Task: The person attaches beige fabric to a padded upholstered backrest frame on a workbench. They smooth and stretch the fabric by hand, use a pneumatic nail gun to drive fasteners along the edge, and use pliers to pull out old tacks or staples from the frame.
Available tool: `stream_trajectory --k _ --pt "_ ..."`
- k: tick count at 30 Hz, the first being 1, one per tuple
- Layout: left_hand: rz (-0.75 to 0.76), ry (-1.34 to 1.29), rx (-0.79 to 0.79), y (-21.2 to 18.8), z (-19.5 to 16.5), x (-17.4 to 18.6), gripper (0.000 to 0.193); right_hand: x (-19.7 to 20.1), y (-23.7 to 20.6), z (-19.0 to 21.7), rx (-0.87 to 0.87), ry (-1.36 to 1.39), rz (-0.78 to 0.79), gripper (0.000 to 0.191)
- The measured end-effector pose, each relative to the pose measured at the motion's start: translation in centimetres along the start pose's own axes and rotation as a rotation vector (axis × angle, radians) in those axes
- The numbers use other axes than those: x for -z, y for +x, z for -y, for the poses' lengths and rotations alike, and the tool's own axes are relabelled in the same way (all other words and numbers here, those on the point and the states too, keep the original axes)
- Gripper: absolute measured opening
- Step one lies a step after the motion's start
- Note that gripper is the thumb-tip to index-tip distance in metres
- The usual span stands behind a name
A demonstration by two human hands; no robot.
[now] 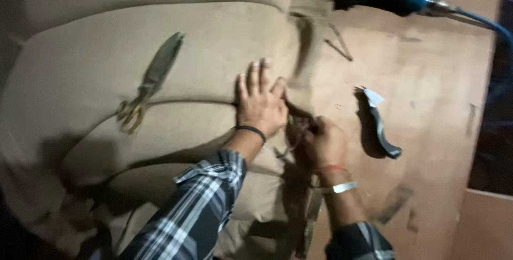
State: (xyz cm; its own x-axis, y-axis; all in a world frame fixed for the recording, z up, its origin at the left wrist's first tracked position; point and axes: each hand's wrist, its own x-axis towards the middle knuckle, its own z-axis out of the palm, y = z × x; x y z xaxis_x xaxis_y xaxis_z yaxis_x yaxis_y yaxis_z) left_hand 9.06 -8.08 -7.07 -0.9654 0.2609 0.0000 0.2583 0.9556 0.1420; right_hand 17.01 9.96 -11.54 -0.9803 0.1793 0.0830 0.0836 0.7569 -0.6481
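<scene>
The left hand [261, 105] lies open and flat on the brown fabric [107, 78] at frame centre. The right hand [319, 145] is closed around the fabric's edge, pulling it. Scissors [152, 81] rest unused on the left; the edge work seems unfinished.

Scissors [151, 81] lie on cloth [80, 68], probably left of hands [262, 105].

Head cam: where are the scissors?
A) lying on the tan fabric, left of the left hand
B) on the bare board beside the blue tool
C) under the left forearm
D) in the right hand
A: the scissors lie loose on the fabric, well left of the left hand, touched by neither hand.
</scene>
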Motion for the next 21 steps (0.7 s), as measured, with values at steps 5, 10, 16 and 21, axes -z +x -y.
stream_trajectory --k 5,10,16,21 --pt "-0.037 -0.041 0.016 0.9 1.2 -0.5 0.059 -1.9 0.2 -1.3 -0.218 0.103 0.095 0.018" --pt "-0.119 -0.069 -0.003 0.3 2.8 -0.5 0.05 -3.9 -0.1 -2.0 -0.385 0.155 0.111 0.018" --pt "-0.077 -0.008 -0.008 0.5 3.5 0.2 0.056 -3.7 -0.8 -5.4 -0.232 0.348 0.098 0.017" --pt "-0.056 -0.021 -0.027 0.4 2.7 -0.6 0.06 3.7 -2.4 -7.9 -0.32 0.49 -0.373 0.017"
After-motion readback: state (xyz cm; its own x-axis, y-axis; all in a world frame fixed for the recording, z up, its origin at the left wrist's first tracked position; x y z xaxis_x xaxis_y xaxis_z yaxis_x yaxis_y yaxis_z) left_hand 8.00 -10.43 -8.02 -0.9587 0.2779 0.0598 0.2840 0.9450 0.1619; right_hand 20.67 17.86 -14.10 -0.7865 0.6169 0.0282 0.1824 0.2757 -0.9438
